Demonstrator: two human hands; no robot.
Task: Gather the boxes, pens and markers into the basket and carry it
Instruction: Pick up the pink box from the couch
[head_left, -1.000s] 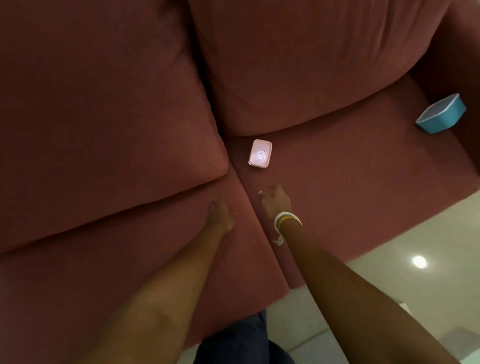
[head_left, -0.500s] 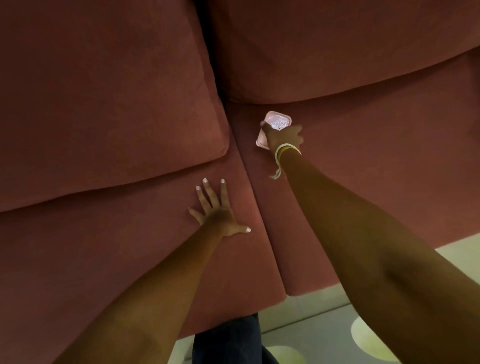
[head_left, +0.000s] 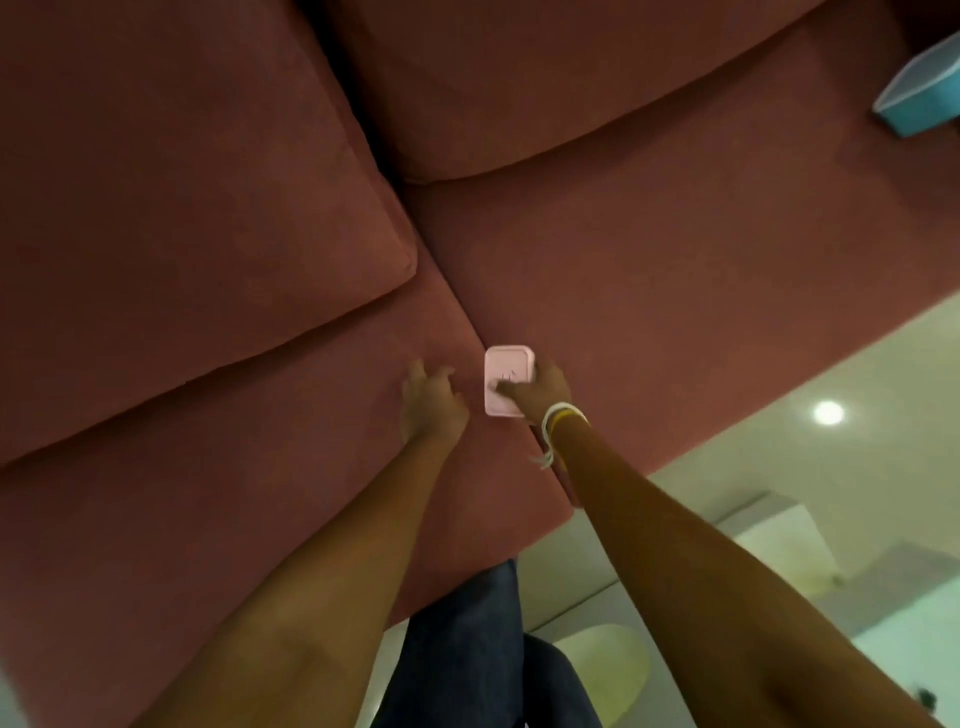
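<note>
A small pink box (head_left: 506, 371) with rounded corners is in my right hand (head_left: 537, 392), held over the seam between the two seat cushions of the red sofa (head_left: 675, 270). My thumb lies across its top face and my fingers wrap its right edge. My left hand (head_left: 431, 402) hovers just left of the box with fingers loosely curled and nothing in it. A blue basket (head_left: 922, 96) with a white rim sits on the sofa seat at the far right, partly cut off by the frame edge. No pens or markers show.
Two large red back cushions (head_left: 182, 218) lean at the rear of the sofa. Pale glossy floor (head_left: 810, 364) lies to the right of the seat's front edge, with a white low piece of furniture (head_left: 769, 540) there. My dark trouser leg (head_left: 467, 649) is below.
My right hand closed on the pink box at the back of the seat and drew it toward the front edge. My left hand lifted off the cushion and curled.
</note>
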